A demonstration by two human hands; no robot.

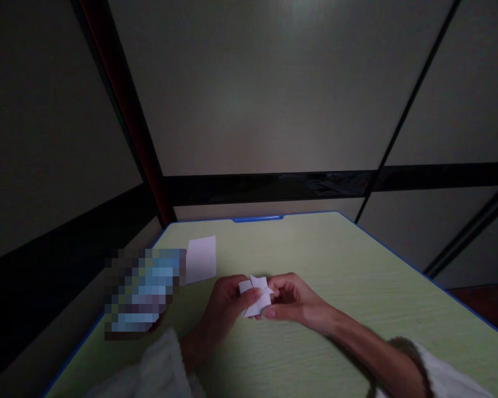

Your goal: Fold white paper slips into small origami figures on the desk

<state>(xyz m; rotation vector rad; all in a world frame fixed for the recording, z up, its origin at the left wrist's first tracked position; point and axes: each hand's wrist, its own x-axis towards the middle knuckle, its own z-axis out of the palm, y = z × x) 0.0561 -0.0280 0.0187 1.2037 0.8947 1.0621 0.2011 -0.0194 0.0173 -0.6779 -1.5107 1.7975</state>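
Large pale panels (249, 99) fill the background, crossed by a glossy dark band (269, 189). In front of them stands a pale green, wood-grained table (340, 254) with a blue edge. On its left side lies a pixelated object (145, 293), mostly blue; what it is, I can't fairly say. Light, fleecy sleeves (157, 365) cover the forearms in part. The left hand (226, 301) and right hand (294, 301) meet over the near middle of the table. A flat sheet of white paper (201, 258) lies beyond the left hand, just beside the pixelated object. Smallest is the folded white paper (264, 304), its pointed flaps sticking out, held between both hands: the left is closed on it, thumb across its top, and the right pinches its right side, thumb at the lower corner.
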